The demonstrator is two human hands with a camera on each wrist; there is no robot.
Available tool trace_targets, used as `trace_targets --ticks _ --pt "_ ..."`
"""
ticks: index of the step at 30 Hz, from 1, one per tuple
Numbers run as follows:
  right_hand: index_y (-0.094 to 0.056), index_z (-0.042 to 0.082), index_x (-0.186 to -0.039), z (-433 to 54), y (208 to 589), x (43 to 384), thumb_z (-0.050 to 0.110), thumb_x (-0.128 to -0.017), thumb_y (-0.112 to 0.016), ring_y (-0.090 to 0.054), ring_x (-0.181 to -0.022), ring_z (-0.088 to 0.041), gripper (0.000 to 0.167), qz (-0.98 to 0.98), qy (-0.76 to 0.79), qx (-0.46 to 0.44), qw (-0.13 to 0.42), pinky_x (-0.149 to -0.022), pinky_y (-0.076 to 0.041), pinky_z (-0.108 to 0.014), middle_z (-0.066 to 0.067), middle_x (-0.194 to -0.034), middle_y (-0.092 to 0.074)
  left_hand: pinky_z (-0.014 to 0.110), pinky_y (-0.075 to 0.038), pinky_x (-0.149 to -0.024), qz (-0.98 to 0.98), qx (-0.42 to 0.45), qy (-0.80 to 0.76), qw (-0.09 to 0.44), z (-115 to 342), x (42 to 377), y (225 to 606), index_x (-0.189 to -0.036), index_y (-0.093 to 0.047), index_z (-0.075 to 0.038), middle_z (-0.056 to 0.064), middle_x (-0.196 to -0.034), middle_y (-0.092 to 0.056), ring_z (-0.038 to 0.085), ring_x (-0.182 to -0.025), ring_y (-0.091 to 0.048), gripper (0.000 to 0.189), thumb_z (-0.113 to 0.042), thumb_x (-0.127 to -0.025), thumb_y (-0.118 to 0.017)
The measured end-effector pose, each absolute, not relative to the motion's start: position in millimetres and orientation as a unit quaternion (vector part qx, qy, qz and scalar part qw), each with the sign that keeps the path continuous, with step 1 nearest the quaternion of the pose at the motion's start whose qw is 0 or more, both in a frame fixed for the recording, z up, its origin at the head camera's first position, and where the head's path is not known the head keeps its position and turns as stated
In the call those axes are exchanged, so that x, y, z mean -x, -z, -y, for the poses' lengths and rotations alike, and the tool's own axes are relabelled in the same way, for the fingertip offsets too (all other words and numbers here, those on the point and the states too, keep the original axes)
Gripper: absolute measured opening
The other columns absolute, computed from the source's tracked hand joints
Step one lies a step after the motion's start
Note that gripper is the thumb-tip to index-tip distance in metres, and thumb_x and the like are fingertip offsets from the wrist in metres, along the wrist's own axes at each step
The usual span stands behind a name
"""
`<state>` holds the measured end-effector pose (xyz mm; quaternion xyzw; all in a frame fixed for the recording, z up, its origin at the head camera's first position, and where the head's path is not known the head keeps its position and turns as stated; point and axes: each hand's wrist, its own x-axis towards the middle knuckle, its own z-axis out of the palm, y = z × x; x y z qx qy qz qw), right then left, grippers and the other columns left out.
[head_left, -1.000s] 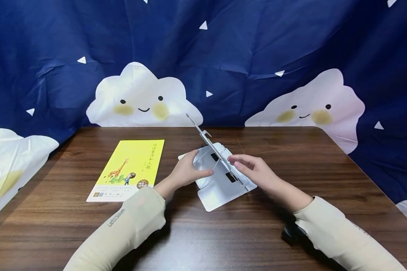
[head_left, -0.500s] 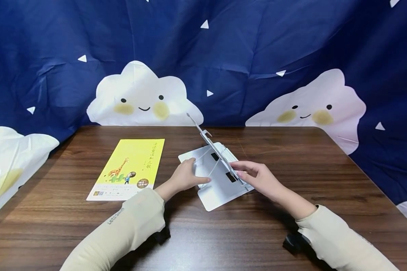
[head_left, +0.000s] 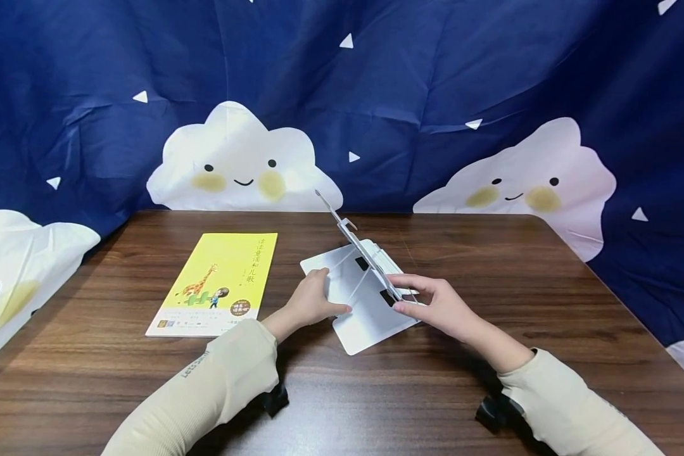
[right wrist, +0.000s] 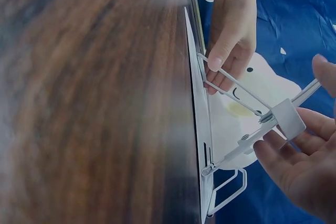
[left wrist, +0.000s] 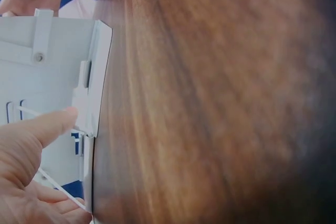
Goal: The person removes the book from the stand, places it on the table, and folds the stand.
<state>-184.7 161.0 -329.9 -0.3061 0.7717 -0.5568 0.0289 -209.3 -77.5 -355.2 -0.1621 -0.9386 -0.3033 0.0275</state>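
A white metal book stand (head_left: pixel 370 329) stands on the table, its back panel (left wrist: pixel 58 80) tilted up from a flat base plate. A bent wire leg (right wrist: pixel 244 86) runs between panel and base. My left hand (head_left: pixel 308 299) holds the wire leg low down by the base, thumb on one side and fingers on the other. At the opposite side, my right hand (head_left: pixel 443 309) grips the panel near its lower edge, beside a small clip tab (right wrist: pixel 289 119). Part of its fingers are hidden behind the panel in the right wrist view.
A yellow book (head_left: pixel 228 272) with a giraffe picture lies to the left of the stand. The dark wooden table (head_left: pixel 490 247) ends at a blue curtain (head_left: pixel 387 82) with cloud prints. Black wrist-camera parts (head_left: pixel 490 415) hang under the sleeves.
My right hand has moved slightly down along the panel, its thumb now lower at the edge. My left fingers have shifted slightly down at the wire leg. The stand and book stay put.
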Motion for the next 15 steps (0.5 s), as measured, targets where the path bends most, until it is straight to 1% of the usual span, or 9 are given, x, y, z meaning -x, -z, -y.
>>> trace_targets --ticks 5,9,15 --pt "-0.054 -0.007 -0.111 -162.3 334.3 186.9 0.001 -0.076 -0.063 -0.055 -0.086 -0.025 0.036 -0.762 0.575 0.297 0.031 -0.066 -0.048 -0.028 -0.02 -0.113 -0.05 0.037 -0.036 -0.088 0.943 0.162 0.289 0.03 76.5 208.2 353.6 -0.12 -0.036 0.014 0.026 -0.114 -0.044 0.033 -0.104 -0.044 0.084 -0.034 -0.062 -0.075" --pt "-0.053 -0.009 -0.109 -163.0 336.6 188.3 -0.002 -0.076 -0.062 -0.056 -0.083 -0.022 0.035 -0.759 0.575 0.305 0.024 -0.064 -0.048 -0.027 -0.023 -0.112 -0.05 0.036 -0.036 -0.088 0.945 0.158 0.285 0.035 76.8 208.5 353.4 -0.119 -0.038 0.013 0.025 -0.113 -0.046 0.033 -0.102 -0.045 0.083 -0.033 -0.061 -0.075" --pt "-0.056 -0.009 -0.107 -162.6 336.9 187.5 -0.003 -0.075 -0.062 -0.055 -0.083 -0.018 0.033 -0.771 0.552 0.317 -0.011 -0.061 -0.048 -0.024 -0.022 -0.111 -0.051 0.036 -0.037 -0.087 0.944 0.158 0.287 0.041 77.3 210.1 354.6 -0.119 -0.04 0.012 0.024 -0.112 -0.046 0.033 -0.101 -0.046 0.082 -0.033 -0.06 -0.076"
